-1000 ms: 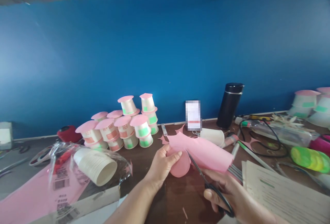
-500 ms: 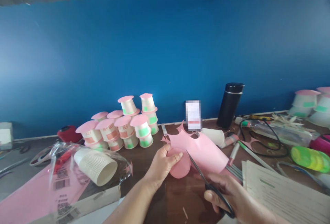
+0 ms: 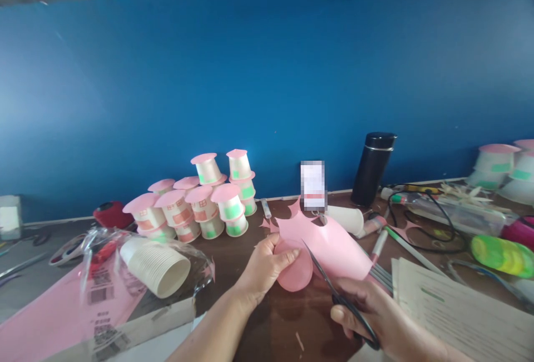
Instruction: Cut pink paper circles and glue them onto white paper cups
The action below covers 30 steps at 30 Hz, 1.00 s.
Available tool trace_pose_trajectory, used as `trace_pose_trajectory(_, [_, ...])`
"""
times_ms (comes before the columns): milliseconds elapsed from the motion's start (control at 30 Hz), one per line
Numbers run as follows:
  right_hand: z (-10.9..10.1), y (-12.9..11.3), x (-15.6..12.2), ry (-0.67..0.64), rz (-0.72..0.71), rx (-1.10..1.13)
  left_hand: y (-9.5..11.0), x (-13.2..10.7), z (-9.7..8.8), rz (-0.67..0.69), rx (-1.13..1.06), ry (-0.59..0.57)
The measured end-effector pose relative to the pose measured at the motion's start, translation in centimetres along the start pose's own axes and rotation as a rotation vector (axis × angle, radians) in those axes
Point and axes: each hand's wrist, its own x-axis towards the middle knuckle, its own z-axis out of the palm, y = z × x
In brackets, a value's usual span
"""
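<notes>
My left hand [image 3: 265,267] pinches a round pink paper disc [image 3: 295,274] over the brown table, thumb on top. In my right hand [image 3: 367,309] is a pair of black-handled scissors [image 3: 323,274], the blades pointing up and left toward the disc's right edge. Just behind the disc lies a larger pink paper sheet [image 3: 337,239] with curved cutouts and pointed tips, its right part curling up. Whether the blades touch the disc I cannot tell.
Decorated paper cups [image 3: 204,206] with pink tops stand stacked at left. A sleeve of white cups [image 3: 156,267] lies in clear plastic. A black flask [image 3: 372,170], a phone [image 3: 312,185], a loose cup [image 3: 345,220], markers, cable and printed papers [image 3: 454,301] surround the right side.
My left hand and the pink disc have shifted slightly right and down. The right hand with the scissors has hardly moved.
</notes>
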Motion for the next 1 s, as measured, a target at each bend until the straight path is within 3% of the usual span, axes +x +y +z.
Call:
trace_pose_trajectory(367, [0.0,0.4,0.1,0.013,-0.018,0.008,0.1,0.1,0.1,-0.014,-0.073,0.003])
trace_pose_trajectory(533, [0.2,0.5,0.0,0.070,-0.026,0.050,0.0,0.0,0.8,-0.023,-0.323,0.007])
trace_pose_trajectory(667, [0.2,1.0,0.2,0.107,-0.059,0.083,-0.2,-0.5,1.9,-0.107,-0.485,0.000])
trace_pose_trajectory(833, [0.2,1.3,0.5,0.115,-0.088,0.085,-0.5,-1.0,2.8,-0.208,-0.480,0.037])
trace_pose_trajectory(1000, [0.3,1.0,0.5,0.114,-0.136,0.099,-0.7,-1.0,2.8,-0.144,-0.431,0.048])
